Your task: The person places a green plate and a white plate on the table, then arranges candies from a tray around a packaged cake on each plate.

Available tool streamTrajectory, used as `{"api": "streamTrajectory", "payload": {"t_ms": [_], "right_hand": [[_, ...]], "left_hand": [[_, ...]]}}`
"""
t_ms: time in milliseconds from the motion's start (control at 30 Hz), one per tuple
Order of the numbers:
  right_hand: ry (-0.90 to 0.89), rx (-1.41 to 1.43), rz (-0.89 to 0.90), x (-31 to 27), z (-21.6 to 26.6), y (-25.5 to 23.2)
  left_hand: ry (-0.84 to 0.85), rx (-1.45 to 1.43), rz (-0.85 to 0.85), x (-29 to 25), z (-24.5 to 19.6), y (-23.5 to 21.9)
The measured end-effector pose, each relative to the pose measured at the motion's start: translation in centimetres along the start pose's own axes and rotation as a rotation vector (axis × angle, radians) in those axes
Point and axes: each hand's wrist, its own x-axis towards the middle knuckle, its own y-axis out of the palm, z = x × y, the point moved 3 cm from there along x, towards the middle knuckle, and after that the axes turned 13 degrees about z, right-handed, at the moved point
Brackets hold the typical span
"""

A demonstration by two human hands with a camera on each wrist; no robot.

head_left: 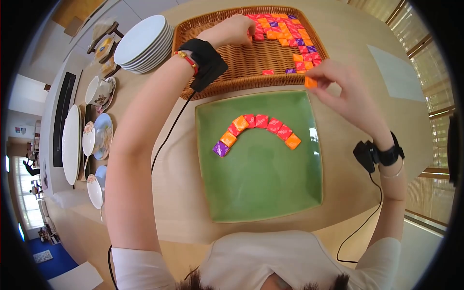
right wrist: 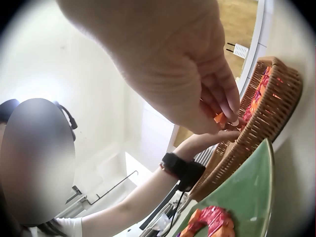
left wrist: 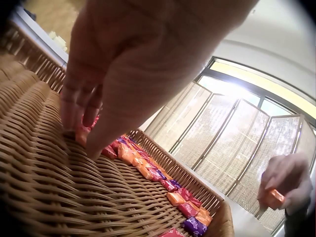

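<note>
My left hand point(head_left: 235, 30) reaches into the wicker basket point(head_left: 251, 83), its fingertips pinching a red wrapped candy point(head_left: 250, 37) beside the packed ones. Thumb and fingers of my right hand point(head_left: 340, 86) pinch an orange wrapped candy point(head_left: 311, 82) just outside the basket's near right corner; it also shows as an orange candy point(left wrist: 274, 198) in the left wrist view. On the green square plate point(head_left: 261, 193), several wrapped candies form an arch. A purple candy point(head_left: 221, 149) ends it at left, an orange candy point(head_left: 293, 141) at right, with mostly red ones point(head_left: 261, 121) across the top.
Many red, orange and purple candies point(head_left: 289, 34) fill the basket's right side. A stack of white plates point(head_left: 140, 41) stands left of the basket. Cups point(head_left: 93, 90), an oval dish point(head_left: 72, 145) and spoons point(head_left: 94, 191) lie further left. A cable point(head_left: 169, 130) trails from the left wrist.
</note>
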Motion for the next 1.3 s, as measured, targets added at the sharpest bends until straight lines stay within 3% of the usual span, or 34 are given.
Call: {"api": "streamTrajectory", "payload": {"t_ms": [267,367,600,667,700,767,933,1067,1300], "right_hand": [[-0.008,-0.057,0.012,-2.7,2.4,1.3],[-0.026,-0.031,0.023,-2.5,3.0,2.0],[-0.15,-0.021,0.076,-0.6,4.0,4.4],[-0.165,-0.02,0.102,0.2,4.6,5.0],[-0.177,-0.02,0.126,0.6,4.8,5.4],[-0.179,-0.076,0.14,1.2,5.1,6.0],[-0.24,-0.219,0.132,2.3,5.0,7.7],[-0.277,-0.302,0.112,2.7,5.4,7.8],[-0.251,-0.358,0.157,3.0,5.8,7.9]], "left_hand": [[-0.141,-0.086,0.069,0.4,0.9,0.4],[-0.088,-0.063,-0.033,-0.4,0.7,0.2],[-0.222,-0.074,0.045,-3.4,-0.5,-1.8],[-0.12,-0.198,-0.101,-4.3,0.0,-2.1],[-0.122,-0.198,-0.1,-5.1,-0.8,-2.6],[-0.072,-0.33,-0.31,-8.9,-4.6,-5.2],[-0.091,-0.5,-0.326,-17.7,-10.3,-6.1],[-0.155,-0.619,-0.293,-20.2,-12.0,-5.3],[-0.067,-0.72,-0.271,-20.8,-13.3,-3.4]]}}
